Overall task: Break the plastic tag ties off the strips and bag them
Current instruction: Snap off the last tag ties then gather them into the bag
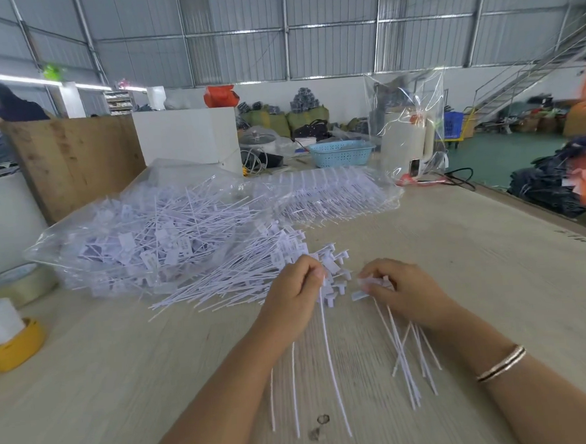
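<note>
Just beyond both hands a loose heap of white tag ties (240, 276) is spread on the pale wooden table (493, 261), its flat heads touching the fingertips. Farther out to the left a clear plastic bag (141, 238) stuffed with ties is laid, and farther out to the right a second clear bag (327, 195) holding ties still in rows is seen. A blue basket (340, 153) and a cream jug under plastic film (405, 139) are set well behind these. Far to the left a roll of tape (24, 283) and a yellow holder (14, 345) are placed. The left hand (294, 295) is curled around three ties (330, 356), whose tails trail toward the body. The right hand (400, 292) is pinched on a small bunch of ties (404, 355), too overlapped to be counted. A bracelet (502, 363) is worn on the right wrist.
</note>
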{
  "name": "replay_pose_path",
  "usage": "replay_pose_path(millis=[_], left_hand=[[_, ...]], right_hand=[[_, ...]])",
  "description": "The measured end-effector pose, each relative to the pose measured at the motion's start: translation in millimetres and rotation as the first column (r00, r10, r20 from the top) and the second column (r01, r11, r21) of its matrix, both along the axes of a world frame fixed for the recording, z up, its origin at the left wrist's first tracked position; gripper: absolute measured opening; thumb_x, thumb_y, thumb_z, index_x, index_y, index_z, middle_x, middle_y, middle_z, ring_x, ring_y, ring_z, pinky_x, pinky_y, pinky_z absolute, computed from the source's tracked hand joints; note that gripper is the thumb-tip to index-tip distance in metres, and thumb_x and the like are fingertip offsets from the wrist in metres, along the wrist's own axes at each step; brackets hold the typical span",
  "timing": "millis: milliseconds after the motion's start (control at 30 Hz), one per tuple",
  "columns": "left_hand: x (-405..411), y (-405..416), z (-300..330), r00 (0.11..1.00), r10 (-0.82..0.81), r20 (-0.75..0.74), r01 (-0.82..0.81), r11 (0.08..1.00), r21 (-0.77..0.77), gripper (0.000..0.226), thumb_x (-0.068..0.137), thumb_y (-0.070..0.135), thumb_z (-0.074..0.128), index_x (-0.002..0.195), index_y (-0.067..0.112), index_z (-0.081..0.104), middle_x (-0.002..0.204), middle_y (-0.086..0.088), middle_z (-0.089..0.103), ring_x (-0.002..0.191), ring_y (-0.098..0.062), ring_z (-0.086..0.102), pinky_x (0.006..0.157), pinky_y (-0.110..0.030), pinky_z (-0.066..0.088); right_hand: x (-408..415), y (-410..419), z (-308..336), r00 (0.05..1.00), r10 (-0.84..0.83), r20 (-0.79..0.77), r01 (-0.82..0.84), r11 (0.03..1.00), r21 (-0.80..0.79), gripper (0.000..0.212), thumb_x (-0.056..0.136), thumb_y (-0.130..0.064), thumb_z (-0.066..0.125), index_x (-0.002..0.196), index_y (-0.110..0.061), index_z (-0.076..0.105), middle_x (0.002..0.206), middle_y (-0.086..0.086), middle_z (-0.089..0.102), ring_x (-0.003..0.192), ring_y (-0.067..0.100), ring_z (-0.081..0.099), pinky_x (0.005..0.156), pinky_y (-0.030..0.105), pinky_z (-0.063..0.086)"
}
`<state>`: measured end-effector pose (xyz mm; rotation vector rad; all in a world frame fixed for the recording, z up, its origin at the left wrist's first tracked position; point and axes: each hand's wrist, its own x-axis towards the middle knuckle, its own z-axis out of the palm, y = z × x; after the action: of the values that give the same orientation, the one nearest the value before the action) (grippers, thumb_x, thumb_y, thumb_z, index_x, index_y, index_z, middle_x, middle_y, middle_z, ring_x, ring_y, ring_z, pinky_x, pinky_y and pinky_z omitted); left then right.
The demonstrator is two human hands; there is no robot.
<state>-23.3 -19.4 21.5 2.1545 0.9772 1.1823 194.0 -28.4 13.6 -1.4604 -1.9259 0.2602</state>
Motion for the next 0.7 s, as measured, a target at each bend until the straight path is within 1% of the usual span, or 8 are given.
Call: replay_pose_path(millis=[33, 100, 233, 300, 400, 533, 600, 700], left_hand=[[0.5, 1.0, -0.8, 0.999, 0.044, -0.002, -0.044, 0.999, 0.012, 0.021, 0.099, 0.017, 0.039, 0.083, 0.025, 0.05, 0.069, 0.001, 0.05, 0.057, -0.007, 0.041, 0.057, -0.02, 0.031], [0.7, 4.4, -2.2, 0.994, 0.113, 0.0, -0.113, 0.994, -0.002, 0.017, 0.1, 0.016, 0.037, 0.097, 0.019, 0.053, 0.081, -0.009, 0.055, 0.072, -0.015, 0.048, 0.068, -0.026, 0.037], [1.0, 11.3, -9.4, 0.979, 0.169, -0.112, -0.179, 0.98, -0.082, 0.024, 0.1, 0.016, 0.033, 0.123, 0.017, 0.043, 0.092, -0.004, 0.05, 0.089, -0.016, 0.046, 0.073, -0.028, 0.037], [1.4, 13.8, -12.7, 0.977, 0.166, -0.137, -0.179, 0.979, -0.093, 0.029, 0.099, 0.015, 0.035, 0.128, 0.018, 0.038, 0.097, -0.003, 0.051, 0.1, -0.015, 0.039, 0.077, -0.025, 0.032], [4.3, 15.0, -15.7, 0.964, 0.161, -0.212, -0.172, 0.985, -0.033, 0.035, 0.098, 0.013, 0.038, 0.133, 0.017, 0.034, 0.104, 0.001, 0.048, 0.102, -0.014, 0.034, 0.079, -0.021, 0.026], [8.1, 12.9, -15.6, 0.967, 0.161, -0.198, -0.16, 0.987, 0.02, 0.036, 0.099, 0.012, 0.036, 0.134, 0.016, 0.032, 0.112, 0.002, 0.044, 0.105, -0.012, 0.033, 0.08, -0.016, 0.024], [8.5, 10.3, -14.4, 0.983, 0.111, -0.143, -0.11, 0.994, 0.009, 0.036, 0.098, 0.008, 0.035, 0.133, 0.018, 0.033, 0.112, 0.004, 0.04, 0.107, -0.01, 0.034, 0.078, -0.008, 0.026], [10.4, 5.1, -13.7, 0.993, 0.034, -0.11, -0.03, 0.999, 0.035, 0.038, 0.096, 0.0, 0.034, 0.13, 0.017, 0.038, 0.112, 0.005, 0.04, 0.102, -0.002, 0.036, 0.083, 0.001, 0.026]], right_hand=[[-0.5, 1.4, -2.1, 0.996, -0.041, 0.08, 0.04, 0.999, 0.018, 0.008, 0.085, -0.03, 0.064, 0.092, -0.032, 0.062, 0.09, -0.012, 0.064, 0.081, 0.006, 0.056, 0.081, 0.031, 0.044], [-2.5, 2.6, -0.9, 0.993, -0.086, 0.085, 0.082, 0.995, 0.05, 0.013, 0.083, -0.034, 0.066, 0.095, -0.028, 0.066, 0.094, -0.007, 0.065, 0.087, 0.011, 0.057, 0.087, 0.038, 0.043], [-6.2, 1.4, 2.4, 0.971, -0.146, 0.187, 0.13, 0.987, 0.094, 0.019, 0.085, -0.038, 0.061, 0.091, -0.025, 0.073, 0.088, -0.008, 0.055, 0.086, 0.014, 0.057, 0.085, 0.038, 0.042], [-10.1, -2.8, 5.7, 0.982, -0.144, 0.122, 0.121, 0.976, 0.184, 0.017, 0.088, -0.03, 0.06, 0.094, -0.021, 0.074, 0.087, -0.008, 0.053, 0.078, 0.012, 0.056, 0.079, 0.038, 0.044], [-24.9, -11.7, 12.1, 0.999, -0.045, 0.019, 0.037, 0.952, 0.302, 0.014, 0.088, -0.02, 0.063, 0.098, -0.018, 0.073, 0.085, -0.01, 0.055, 0.072, 0.0, 0.051, 0.073, 0.036, 0.045], [-51.4, -17.6, 7.0, 0.993, 0.049, 0.106, -0.074, 0.968, 0.238, 0.023, 0.084, -0.023, 0.066, 0.107, -0.018, 0.069, 0.097, -0.005, 0.065, 0.092, 0.015, 0.06, 0.086, 0.041, 0.043], [-55.7, -16.9, 5.9, 0.992, 0.057, 0.109, -0.081, 0.971, 0.223, 0.025, 0.083, -0.024, 0.067, 0.108, -0.018, 0.068, 0.096, -0.002, 0.069, 0.089, 0.017, 0.06, 0.088, 0.042, 0.042], [-53.4, -15.6, 4.3, 0.986, 0.091, 0.143, -0.112, 0.983, 0.146, 0.025, 0.082, -0.025, 0.064, 0.106, -0.022, 0.067, 0.095, -0.005, 0.071, 0.084, 0.014, 0.061, 0.087, 0.041, 0.043]])
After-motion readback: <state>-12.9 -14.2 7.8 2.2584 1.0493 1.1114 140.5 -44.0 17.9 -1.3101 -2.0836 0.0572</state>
